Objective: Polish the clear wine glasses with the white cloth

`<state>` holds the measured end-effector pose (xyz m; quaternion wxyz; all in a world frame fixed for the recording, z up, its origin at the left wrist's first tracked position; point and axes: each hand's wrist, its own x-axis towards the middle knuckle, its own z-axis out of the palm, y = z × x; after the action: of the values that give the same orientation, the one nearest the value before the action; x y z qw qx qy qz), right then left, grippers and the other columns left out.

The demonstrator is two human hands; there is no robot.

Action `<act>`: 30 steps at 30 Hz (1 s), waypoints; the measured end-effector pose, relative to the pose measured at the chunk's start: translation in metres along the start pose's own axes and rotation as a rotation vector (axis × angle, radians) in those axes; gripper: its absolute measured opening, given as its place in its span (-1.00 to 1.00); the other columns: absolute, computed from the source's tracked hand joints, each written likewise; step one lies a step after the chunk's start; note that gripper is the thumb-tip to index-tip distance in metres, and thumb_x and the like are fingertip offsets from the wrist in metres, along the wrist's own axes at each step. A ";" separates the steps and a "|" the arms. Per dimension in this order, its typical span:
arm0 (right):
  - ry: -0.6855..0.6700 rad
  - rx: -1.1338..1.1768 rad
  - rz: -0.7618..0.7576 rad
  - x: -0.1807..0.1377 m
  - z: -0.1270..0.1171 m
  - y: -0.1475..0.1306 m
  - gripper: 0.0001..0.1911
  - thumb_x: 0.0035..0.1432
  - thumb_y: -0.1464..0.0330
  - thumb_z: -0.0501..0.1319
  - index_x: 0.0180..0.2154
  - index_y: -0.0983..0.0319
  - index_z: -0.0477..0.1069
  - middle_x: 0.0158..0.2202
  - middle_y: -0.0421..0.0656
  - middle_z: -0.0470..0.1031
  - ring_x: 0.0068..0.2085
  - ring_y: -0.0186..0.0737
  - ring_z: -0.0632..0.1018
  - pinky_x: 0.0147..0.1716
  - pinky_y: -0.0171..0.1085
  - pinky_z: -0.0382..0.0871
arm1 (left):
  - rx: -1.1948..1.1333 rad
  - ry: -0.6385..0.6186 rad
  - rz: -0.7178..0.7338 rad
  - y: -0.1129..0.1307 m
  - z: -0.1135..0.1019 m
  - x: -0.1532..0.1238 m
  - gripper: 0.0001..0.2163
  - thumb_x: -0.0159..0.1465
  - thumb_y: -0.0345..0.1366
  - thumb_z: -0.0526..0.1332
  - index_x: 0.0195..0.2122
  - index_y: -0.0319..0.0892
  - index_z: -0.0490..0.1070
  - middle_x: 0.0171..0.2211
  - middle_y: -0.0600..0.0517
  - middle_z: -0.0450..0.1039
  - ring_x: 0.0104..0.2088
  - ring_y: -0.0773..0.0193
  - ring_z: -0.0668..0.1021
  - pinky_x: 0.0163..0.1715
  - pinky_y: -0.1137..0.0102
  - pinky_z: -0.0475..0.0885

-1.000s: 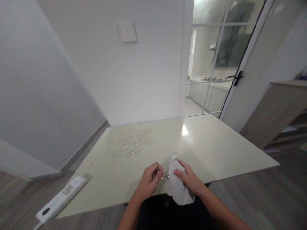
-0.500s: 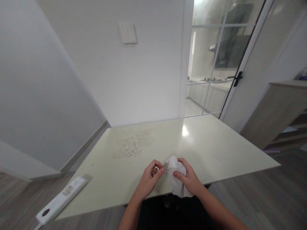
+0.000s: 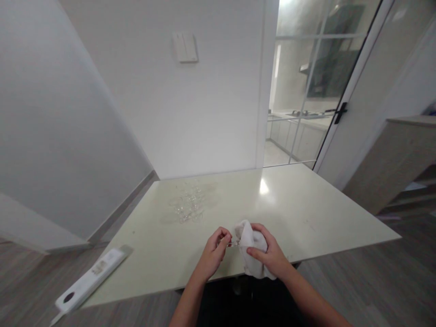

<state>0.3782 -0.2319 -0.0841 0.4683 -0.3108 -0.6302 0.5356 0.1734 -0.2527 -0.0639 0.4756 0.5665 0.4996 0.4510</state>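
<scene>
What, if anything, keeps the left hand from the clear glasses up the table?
Probably yes: only bare table lies between the left hand and the clear glasses, though it is pinching a small clear piece beside the white cloth in the right hand.

Bunched white cloth, lower end hanging, above near edge of bench; touching right end of small clear glass piece, roughly level.

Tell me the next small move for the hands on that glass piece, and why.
Probably turn the glass piece a little with the left hand. Its fingertips pinch the bare end while the right hand wraps the white cloth around the other end, so a turn would likely bring fresh glass under the cloth.
</scene>
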 end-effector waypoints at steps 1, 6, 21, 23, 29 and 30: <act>-0.001 -0.012 -0.005 0.000 -0.002 0.002 -0.43 0.08 0.26 0.33 0.12 0.11 0.27 0.06 -0.14 0.40 0.02 -0.12 0.45 0.05 -0.19 0.30 | -0.002 -0.006 -0.003 -0.001 0.000 0.000 -0.73 0.32 -0.06 0.10 -0.33 -0.18 0.29 -0.47 0.13 0.26 -0.63 0.50 0.23 -0.64 0.54 0.11; -0.158 -0.015 0.069 -0.002 -0.015 0.013 -0.46 0.28 0.22 0.08 0.27 0.08 0.16 0.35 -0.16 0.10 0.35 -0.12 0.11 0.33 -0.07 -0.15 | -0.048 0.008 -0.040 -0.003 -0.005 0.001 -0.70 0.32 -0.02 0.06 -0.31 -0.18 0.29 -0.44 0.11 0.31 -0.64 0.50 0.28 -0.66 0.55 0.09; -0.205 -0.040 0.131 -0.006 -0.007 0.005 -0.29 0.05 0.22 0.36 0.21 0.15 0.21 0.13 -0.06 0.37 0.06 -0.05 0.45 0.07 -0.11 0.33 | -0.048 -0.010 -0.083 0.000 -0.007 0.000 -0.66 0.33 0.02 0.03 -0.29 -0.18 0.31 -0.41 0.08 0.36 -0.61 0.46 0.34 -0.66 0.54 0.12; -0.214 -0.052 0.122 -0.006 -0.007 0.005 -0.33 0.04 0.23 0.36 0.18 0.14 0.24 0.11 -0.08 0.38 0.05 -0.06 0.45 0.06 -0.13 0.33 | -0.052 -0.011 -0.090 0.000 -0.006 0.000 -0.66 0.33 0.02 0.03 -0.29 -0.18 0.30 -0.40 0.08 0.35 -0.61 0.47 0.34 -0.66 0.54 0.12; -0.201 -0.063 0.133 -0.006 -0.007 0.002 -0.32 0.00 0.25 0.39 0.15 0.14 0.25 0.09 -0.10 0.38 0.05 -0.07 0.43 0.05 -0.15 0.31 | -0.068 -0.029 -0.108 -0.002 -0.005 0.000 -0.64 0.31 0.05 0.03 -0.29 -0.18 0.30 -0.39 0.07 0.36 -0.60 0.46 0.35 -0.66 0.54 0.11; -0.166 -0.053 0.127 -0.006 -0.006 0.002 -0.31 -0.02 0.26 0.40 0.15 0.14 0.25 0.08 -0.09 0.39 0.03 -0.08 0.44 0.04 -0.16 0.32 | -0.068 -0.030 -0.111 -0.003 -0.005 0.000 -0.64 0.31 0.05 0.03 -0.29 -0.18 0.30 -0.39 0.08 0.36 -0.60 0.46 0.35 -0.66 0.54 0.11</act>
<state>0.3856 -0.2346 -0.0875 0.3713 -0.3172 -0.6596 0.5713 0.1682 -0.2519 -0.0658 0.5261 0.5282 0.5075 0.4320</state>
